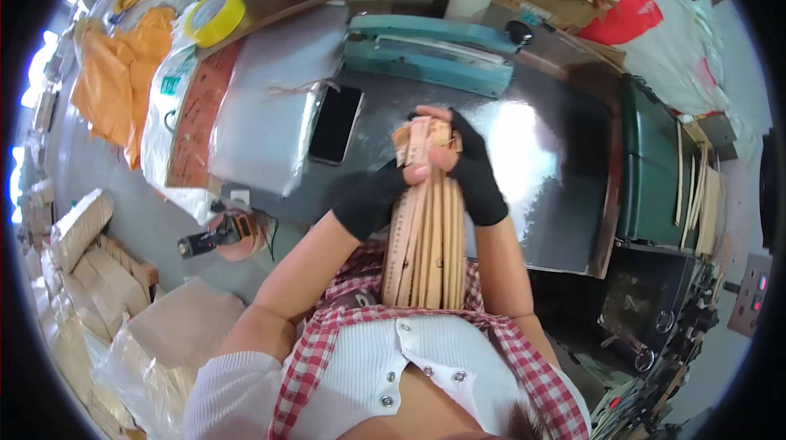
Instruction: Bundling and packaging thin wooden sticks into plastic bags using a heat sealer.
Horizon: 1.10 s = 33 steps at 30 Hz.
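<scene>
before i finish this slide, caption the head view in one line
Left hand and right hand, in black fingerless gloves, grasp a bundle of pale strips at a dark table.

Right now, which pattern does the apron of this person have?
The apron has red and white checks, clearest in the head view.

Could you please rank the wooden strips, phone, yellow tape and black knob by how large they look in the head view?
1. Wooden strips
2. Phone and yellow tape: too alike to rank
3. Black knob
</scene>
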Motion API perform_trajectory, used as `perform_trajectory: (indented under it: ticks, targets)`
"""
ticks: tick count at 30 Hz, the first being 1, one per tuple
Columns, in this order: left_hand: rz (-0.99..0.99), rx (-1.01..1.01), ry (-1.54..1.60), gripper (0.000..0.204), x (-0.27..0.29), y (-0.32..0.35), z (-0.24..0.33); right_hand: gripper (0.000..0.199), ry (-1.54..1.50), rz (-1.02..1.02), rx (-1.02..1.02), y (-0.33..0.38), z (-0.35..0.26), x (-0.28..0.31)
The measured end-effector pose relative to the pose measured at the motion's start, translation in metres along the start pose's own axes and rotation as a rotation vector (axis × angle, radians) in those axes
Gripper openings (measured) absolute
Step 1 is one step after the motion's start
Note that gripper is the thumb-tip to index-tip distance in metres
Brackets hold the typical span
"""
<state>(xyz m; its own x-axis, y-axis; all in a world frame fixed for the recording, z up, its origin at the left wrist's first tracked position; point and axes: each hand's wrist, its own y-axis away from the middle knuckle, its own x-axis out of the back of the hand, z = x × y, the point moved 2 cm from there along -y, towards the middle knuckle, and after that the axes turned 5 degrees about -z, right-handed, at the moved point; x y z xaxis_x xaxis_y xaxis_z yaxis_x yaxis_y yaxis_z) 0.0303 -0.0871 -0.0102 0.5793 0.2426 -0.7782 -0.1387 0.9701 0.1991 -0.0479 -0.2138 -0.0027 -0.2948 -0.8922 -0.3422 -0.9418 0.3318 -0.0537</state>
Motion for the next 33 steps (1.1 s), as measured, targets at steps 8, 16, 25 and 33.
perform_trajectory:
  ticks: [8,16,25,33]
  targets:
    - [-0.351,0.023,0.111,0.063,-0.020,-0.004,-0.002,0.064,0.094,-0.352,-0.119,-0.010,-0.032,-0.001]
    - [0.448,-0.353,-1.709,0.042,0.181,0.097,0.127,0.035,-0.341,-0.194,-0.152,-0.007,0.015,0.018]
    - [0.331,-0.161,-1.678,0.019,0.236,0.100,0.150,0.035,-0.313,-0.205,-0.241,-0.020,0.020,-0.003]
    - [0.253,-0.676,-1.847,0.017,0.235,0.108,0.146,0.035,-0.295,-0.168,-0.259,-0.024,0.025,-0.010]
